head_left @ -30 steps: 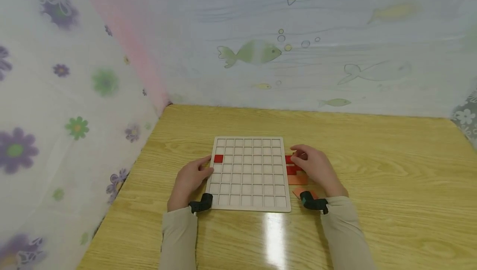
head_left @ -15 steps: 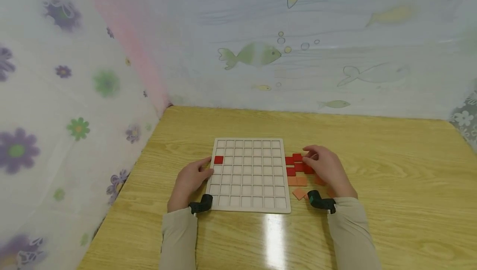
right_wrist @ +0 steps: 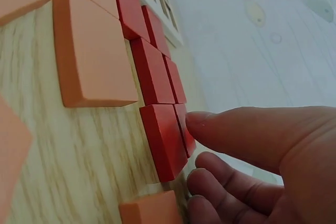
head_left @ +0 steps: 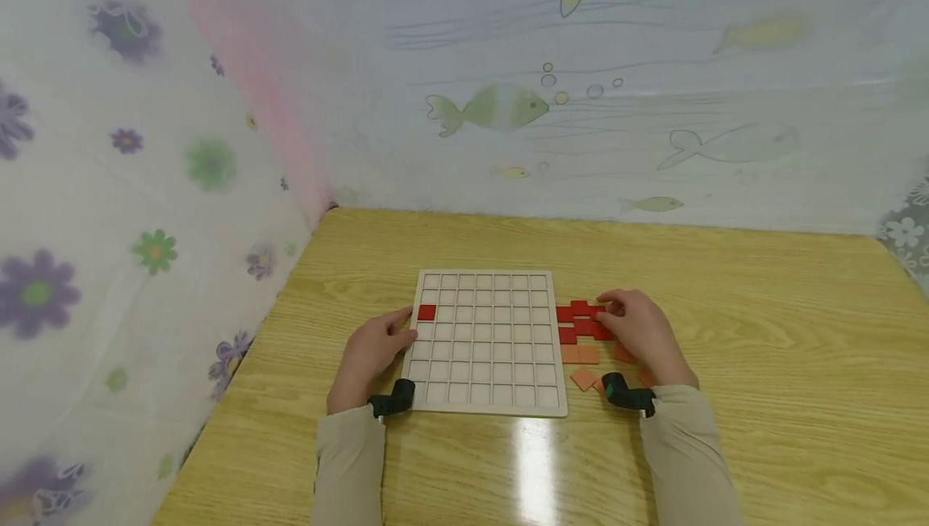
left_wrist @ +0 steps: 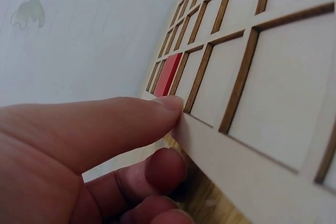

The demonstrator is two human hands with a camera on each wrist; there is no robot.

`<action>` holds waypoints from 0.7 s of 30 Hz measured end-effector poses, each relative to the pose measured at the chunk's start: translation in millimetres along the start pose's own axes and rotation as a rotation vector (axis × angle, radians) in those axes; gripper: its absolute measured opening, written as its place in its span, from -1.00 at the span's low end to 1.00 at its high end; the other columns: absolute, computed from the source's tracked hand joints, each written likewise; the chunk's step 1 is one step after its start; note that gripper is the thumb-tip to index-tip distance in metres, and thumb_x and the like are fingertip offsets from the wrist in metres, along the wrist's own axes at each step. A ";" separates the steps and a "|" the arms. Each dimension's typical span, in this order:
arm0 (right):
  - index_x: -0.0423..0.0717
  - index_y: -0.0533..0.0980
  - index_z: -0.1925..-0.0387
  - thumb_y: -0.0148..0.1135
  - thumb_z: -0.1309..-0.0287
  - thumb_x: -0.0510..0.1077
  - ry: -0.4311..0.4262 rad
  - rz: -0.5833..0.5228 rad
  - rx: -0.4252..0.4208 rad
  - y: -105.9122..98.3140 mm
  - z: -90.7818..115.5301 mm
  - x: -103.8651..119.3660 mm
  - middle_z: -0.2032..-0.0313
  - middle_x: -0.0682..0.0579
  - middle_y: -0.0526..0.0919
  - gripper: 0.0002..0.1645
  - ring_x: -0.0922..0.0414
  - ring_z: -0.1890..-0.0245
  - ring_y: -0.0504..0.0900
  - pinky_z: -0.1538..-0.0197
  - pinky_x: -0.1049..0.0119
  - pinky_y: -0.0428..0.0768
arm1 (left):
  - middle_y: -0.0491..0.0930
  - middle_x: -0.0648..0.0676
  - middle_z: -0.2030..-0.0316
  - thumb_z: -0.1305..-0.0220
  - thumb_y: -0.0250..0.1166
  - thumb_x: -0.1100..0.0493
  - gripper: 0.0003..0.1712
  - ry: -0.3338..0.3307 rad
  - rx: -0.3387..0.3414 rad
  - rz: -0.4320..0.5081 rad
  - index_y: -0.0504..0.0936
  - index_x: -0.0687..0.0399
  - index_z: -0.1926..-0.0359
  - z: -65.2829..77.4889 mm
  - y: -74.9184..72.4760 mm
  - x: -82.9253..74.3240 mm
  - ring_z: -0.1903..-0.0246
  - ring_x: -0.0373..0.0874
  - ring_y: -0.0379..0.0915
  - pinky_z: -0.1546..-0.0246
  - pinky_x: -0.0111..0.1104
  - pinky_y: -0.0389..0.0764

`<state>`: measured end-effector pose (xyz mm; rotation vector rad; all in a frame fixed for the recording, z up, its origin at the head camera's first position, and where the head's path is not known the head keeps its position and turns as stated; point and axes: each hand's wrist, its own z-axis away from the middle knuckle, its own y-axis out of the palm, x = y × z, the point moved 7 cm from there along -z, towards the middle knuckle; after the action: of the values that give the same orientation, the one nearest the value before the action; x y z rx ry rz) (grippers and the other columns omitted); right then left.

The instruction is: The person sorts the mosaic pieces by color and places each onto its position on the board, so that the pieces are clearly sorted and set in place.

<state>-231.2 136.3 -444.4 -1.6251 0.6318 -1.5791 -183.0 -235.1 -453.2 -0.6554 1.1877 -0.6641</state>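
A pale wooden grid board (head_left: 488, 409) lies flat on the table, with one red square tile (head_left: 427, 312) in a cell of its leftmost column. My left hand (head_left: 370, 352) holds the board's left edge; in the left wrist view its thumb (left_wrist: 152, 116) lies on the rim and the other fingers curl below it. Right of the board, my right hand (head_left: 642, 332) pinches the outermost red tile (right_wrist: 181, 124) of the far row. Its thumb (right_wrist: 226, 124) touches that tile in the right wrist view; the index finger is hidden there.
Several red tiles (head_left: 583, 326) lie in two close rows against the board's right side. Orange tiles (head_left: 579, 354) lie nearer me, some partly hidden by the right hand and its black wrist camera (head_left: 627, 395). Patterned sheets (head_left: 610, 155) border the table behind and at left.
My right hand has moved right along the red tiles, uncovering several, then come slightly nearer me to the outermost one. The left hand and the board have stayed put.
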 end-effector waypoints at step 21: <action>-0.24 0.49 0.09 0.16 -0.12 -0.11 0.033 -0.031 -0.006 0.9 1.7 -3.0 0.24 -0.15 0.45 -0.65 -0.03 0.26 0.41 0.20 0.07 0.39 | 0.38 -0.01 0.55 -0.15 0.21 0.01 -0.45 0.010 0.001 0.013 0.38 -0.16 -0.20 1.4 0.5 0.2 0.60 -0.13 0.23 0.55 -0.35 0.23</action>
<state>-229.7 138.4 -446.9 -1.6230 0.6323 -1.6310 -181.6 -234.8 -453.4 -0.6438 1.1995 -0.6581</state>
